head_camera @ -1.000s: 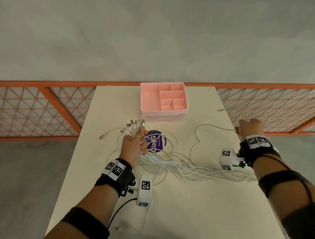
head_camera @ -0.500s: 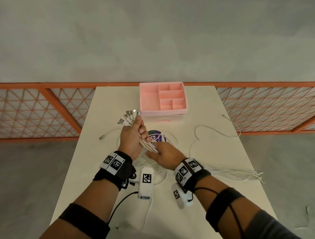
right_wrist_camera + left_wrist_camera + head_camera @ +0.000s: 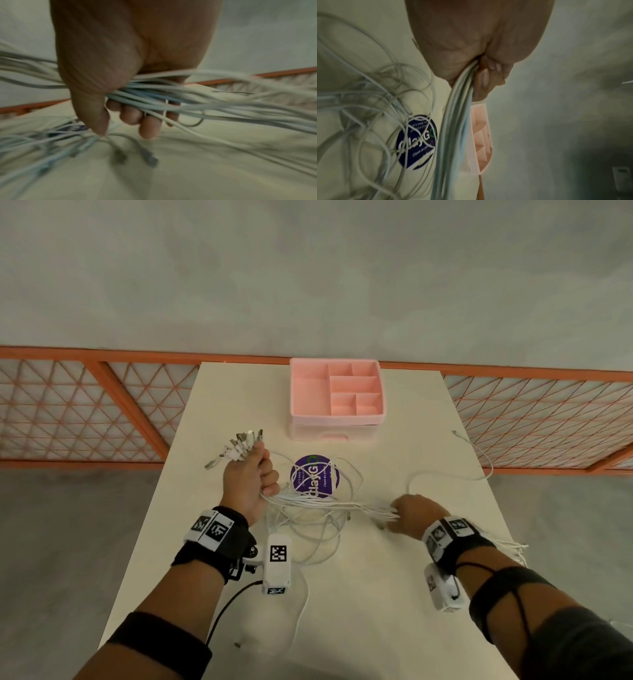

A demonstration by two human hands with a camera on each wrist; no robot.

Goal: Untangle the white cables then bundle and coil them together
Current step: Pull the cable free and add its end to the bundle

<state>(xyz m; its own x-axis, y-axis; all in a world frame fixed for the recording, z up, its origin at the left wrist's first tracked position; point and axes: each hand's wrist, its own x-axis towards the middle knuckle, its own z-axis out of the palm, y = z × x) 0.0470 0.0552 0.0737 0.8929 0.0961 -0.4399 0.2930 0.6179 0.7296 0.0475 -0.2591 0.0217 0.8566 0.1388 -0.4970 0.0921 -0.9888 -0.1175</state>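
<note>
My left hand (image 3: 251, 477) grips a bundle of white cables (image 3: 325, 503) just below their plugs (image 3: 243, 445), which fan out above the fist. In the left wrist view the cables (image 3: 455, 121) leave my curled left hand (image 3: 481, 63) as one thick strand. The strands run right, just above the table, to my right hand (image 3: 409, 517). In the right wrist view the cables (image 3: 154, 94) pass through my right hand (image 3: 130, 94), thumb on one side and fingers on the other, around them. Slack loops (image 3: 318, 542) lie on the table between my hands.
A pink compartment tray (image 3: 337, 400) stands at the table's far middle. A round purple sticker (image 3: 315, 479) lies under the loops. One single cable (image 3: 476, 453) trails toward the right edge. Free ends (image 3: 513, 551) hang past my right wrist. An orange lattice railing (image 3: 85, 412) runs behind the cream table (image 3: 376, 628).
My right hand went from the far right to the bundle beside my left hand, then slid right along the cables, drawing them out. My left hand has stayed holding the plug ends.
</note>
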